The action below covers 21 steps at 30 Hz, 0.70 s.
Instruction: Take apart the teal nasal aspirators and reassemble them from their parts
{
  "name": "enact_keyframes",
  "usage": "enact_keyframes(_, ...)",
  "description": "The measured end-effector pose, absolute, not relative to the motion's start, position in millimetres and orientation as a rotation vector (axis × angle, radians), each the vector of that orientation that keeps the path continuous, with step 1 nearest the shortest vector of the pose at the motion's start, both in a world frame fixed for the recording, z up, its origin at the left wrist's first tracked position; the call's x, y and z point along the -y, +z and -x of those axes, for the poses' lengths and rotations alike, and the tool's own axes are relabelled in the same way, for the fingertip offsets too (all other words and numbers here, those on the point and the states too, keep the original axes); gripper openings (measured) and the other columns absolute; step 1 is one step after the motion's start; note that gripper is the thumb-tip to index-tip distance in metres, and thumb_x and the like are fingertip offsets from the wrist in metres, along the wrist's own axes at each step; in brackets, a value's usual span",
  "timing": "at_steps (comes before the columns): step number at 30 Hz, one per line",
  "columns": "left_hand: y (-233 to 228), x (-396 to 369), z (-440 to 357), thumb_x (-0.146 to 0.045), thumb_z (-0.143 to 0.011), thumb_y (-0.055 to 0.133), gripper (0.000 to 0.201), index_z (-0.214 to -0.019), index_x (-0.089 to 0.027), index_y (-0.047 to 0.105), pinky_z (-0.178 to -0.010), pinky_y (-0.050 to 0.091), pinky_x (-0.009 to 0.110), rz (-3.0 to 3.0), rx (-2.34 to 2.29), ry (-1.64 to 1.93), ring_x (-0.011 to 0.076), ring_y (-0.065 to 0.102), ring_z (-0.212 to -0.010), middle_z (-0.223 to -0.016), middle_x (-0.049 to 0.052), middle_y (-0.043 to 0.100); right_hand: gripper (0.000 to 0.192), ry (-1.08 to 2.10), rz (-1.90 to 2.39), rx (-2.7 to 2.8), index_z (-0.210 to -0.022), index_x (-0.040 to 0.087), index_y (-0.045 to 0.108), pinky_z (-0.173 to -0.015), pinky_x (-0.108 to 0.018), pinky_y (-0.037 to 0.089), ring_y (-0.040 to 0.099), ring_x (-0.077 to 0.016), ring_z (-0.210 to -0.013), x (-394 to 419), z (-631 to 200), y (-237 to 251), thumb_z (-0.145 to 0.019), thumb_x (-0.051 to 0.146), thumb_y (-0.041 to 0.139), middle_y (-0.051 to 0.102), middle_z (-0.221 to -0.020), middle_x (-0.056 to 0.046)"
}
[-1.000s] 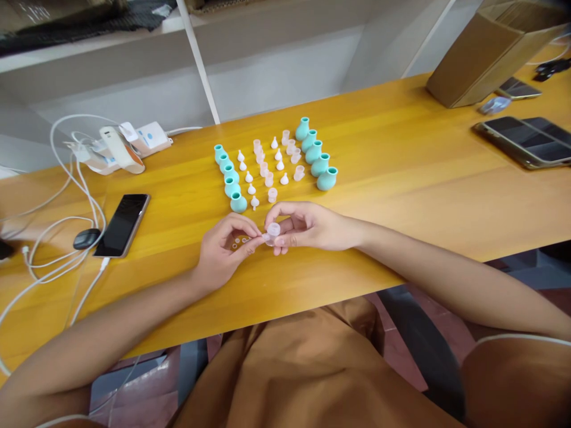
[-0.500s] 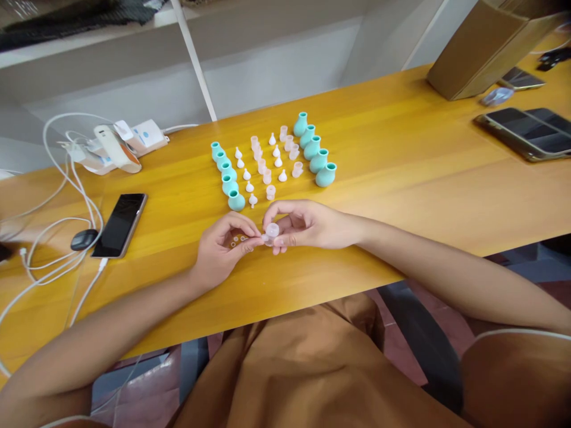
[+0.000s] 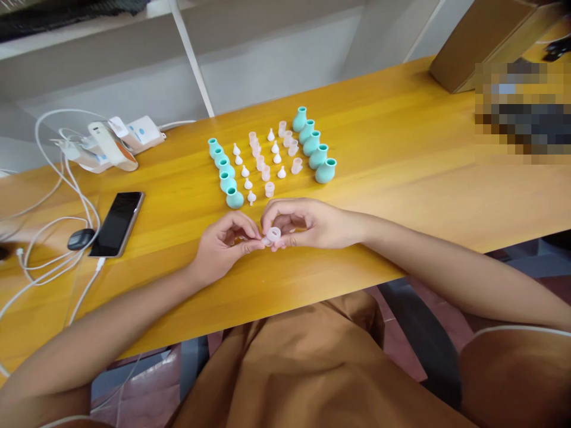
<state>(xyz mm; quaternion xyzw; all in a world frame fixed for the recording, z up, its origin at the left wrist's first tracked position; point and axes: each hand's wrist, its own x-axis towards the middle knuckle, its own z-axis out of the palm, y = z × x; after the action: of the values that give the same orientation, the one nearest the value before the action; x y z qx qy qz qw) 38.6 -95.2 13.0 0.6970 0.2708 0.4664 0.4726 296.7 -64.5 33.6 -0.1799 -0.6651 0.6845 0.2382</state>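
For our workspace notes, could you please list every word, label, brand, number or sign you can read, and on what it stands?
No text can be read.
White adapter: blue marks, too small to read.
Dark bundle, top left: pale marks, too blurred to read.
Held translucent piece: no lettering visible.
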Motion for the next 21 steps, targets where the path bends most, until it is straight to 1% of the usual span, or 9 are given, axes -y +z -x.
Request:
enact_keyframes(4, 10.4, 94.4, -37.3, -0.023, -0.091, 0.095, 0.022, -0.096, -0.021, 0.073, -0.082, 0.062, 0.025, -1.699, -0.635, 1.09, 0.0133, 0.074, -0.087, -0.094, 0.001, 0.076, 0.02, 1.738, 0.476, 1.94, -0.115, 0.016, 0.071, -0.091, -0.029, 0.064, 0.076, -0.0141, -0.099, 63.4, -298.3, 38.0, -0.1, 0.027, 0.081, 0.071, -0.116, -0.006)
enact_keyframes(9, 9.9, 95.5, -36.5, -0.019, -0.09, 0.094, 0.022, -0.097, -0.021, 0.074, -0.083, 0.062, 0.023, -1.696, -0.651, 1.048, 0.0123, 0.075, -0.088, -0.094, 0.001, 0.076, 0.019, 1.706, 0.454, 1.973, -0.115, 0.016, 0.074, -0.09, -0.029, 0.065, 0.076, -0.0133, -0.096, 62.5, -298.6, 37.3, -0.101, 0.027, 0.079, 0.07, -0.116, -0.007)
enact_keyframes(21, 11.0, 97.6, -36.1, -0.027, -0.092, 0.093, 0.021, -0.097, -0.021, 0.073, -0.084, 0.063, 0.026, -1.734, -0.73, 1.014, 0.0146, 0.075, -0.089, -0.096, 0.003, 0.077, 0.017, 1.569, 0.426, 2.067, -0.117, 0.016, 0.076, -0.088, -0.026, 0.063, 0.075, -0.0116, -0.096, 61.6, -301.3, 37.5, -0.103, 0.028, 0.078, 0.068, -0.119, -0.007)
